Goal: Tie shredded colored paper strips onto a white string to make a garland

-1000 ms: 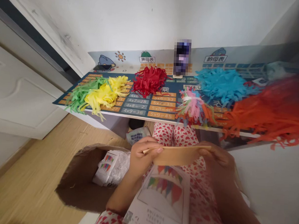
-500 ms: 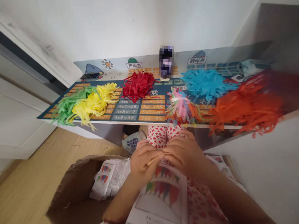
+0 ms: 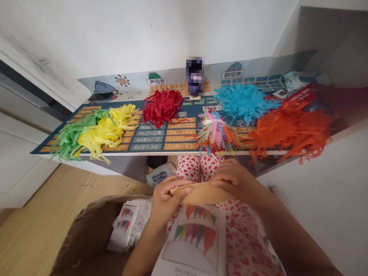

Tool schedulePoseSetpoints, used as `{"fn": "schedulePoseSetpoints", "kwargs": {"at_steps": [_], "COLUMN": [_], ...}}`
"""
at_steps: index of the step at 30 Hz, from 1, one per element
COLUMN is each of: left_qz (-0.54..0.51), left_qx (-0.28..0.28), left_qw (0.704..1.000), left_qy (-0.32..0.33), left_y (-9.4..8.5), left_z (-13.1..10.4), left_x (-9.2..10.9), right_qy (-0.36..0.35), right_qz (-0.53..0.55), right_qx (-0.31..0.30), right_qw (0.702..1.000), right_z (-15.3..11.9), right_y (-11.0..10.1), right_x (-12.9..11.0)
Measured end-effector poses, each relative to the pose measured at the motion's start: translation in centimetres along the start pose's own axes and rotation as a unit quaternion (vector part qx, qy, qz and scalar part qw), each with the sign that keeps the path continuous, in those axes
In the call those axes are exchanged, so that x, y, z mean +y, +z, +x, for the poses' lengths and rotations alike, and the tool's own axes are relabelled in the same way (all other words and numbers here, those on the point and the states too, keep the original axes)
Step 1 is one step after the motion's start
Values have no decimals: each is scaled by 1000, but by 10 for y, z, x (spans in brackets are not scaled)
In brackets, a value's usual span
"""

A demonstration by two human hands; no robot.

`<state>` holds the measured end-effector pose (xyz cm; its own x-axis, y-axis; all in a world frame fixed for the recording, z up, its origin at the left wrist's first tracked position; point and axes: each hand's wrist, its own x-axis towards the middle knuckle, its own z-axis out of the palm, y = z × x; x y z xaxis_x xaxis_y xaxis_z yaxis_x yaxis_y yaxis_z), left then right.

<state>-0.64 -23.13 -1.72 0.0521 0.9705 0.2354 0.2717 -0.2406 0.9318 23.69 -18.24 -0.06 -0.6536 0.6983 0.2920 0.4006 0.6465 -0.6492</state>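
Observation:
A flat tan strip (image 3: pixel 204 191), perhaps tape or paper, is stretched between my two hands above my lap. My left hand (image 3: pixel 168 194) pinches its left end between thumb and fingers. At the other end, my right hand (image 3: pixel 235 179) has its fingers closed on the strip. Just below them lies a white printed packet (image 3: pixel 194 244) with a picture of coloured tassels, reading "TASSEL BUNTING" upside down. Close to the table edge, above my hands, sits a mixed-colour tassel bundle (image 3: pixel 214 129) tied with a white band.
On the printed table mat (image 3: pixel 147 138) lie tassel piles: green (image 3: pixel 70 135), yellow (image 3: pixel 106 130), red (image 3: pixel 162 106), blue (image 3: pixel 245 102) and orange (image 3: pixel 291 128). A pixelated object (image 3: pixel 194 77) stands at the back. Left of my lap, a cardboard box (image 3: pixel 85 223) holds more packets (image 3: pixel 125 225).
My hands have moved apart, and the tan strip now shows stretched between them; before, they were together with only a sliver visible. The camera view has shifted slightly.

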Motion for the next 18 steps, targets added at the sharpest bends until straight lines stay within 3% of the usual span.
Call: {"fn": "schedulePoseSetpoints", "kwargs": {"at_steps": [8,13,18], "left_qz": [-39,-48,-21], "left_qx": [47,46,40], "left_qw": [998,998,999], "left_qy": [1,3,2], "left_y": [0,0,5], "left_z": [-4,-5,-3], "left_x": [-6,-9,-1], "right_qy": [-19,-27,-17], "right_qz": [-3,-19,-107], "right_qx": [19,23,51], "right_qw": [1000,999,993], "right_z": [1,-2,2], "right_y": [0,-1,1], "right_x": [-11,-9,-22]}}
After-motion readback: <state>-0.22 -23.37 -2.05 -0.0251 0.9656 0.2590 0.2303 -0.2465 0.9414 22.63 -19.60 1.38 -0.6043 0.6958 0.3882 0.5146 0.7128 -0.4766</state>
